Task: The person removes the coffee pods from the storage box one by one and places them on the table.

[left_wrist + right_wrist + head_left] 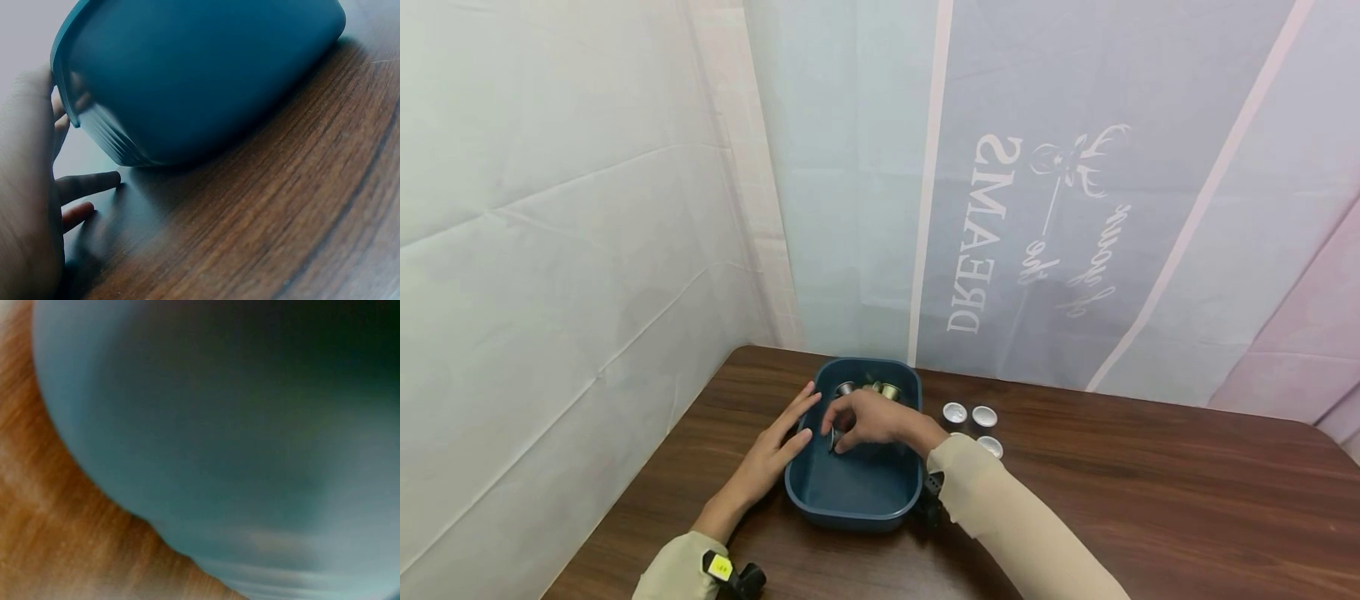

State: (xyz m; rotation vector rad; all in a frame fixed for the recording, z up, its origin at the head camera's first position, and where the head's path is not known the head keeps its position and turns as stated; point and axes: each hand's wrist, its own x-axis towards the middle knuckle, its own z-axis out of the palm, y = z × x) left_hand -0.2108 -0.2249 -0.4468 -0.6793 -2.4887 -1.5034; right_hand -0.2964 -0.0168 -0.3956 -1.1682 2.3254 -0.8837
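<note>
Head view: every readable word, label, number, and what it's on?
"DREAMS": white capitals running sideways on the grey-blue fabric curtain.
"the": white cursive, same curtain.
Other white cursive there: perhaps "of your", unclear.
Square yellow label on the black left-wrist device: too small to read.
Three round silver-topped capsules: nothing legible.

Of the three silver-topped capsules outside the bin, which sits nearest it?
In the head view, the back-left capsule, just right of the bin; the back-right capsule and front capsule sit farther right.

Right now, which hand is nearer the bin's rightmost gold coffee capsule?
Right hand: just in front of the capsule. Left hand: farther away, at the bin's left rim.
</note>
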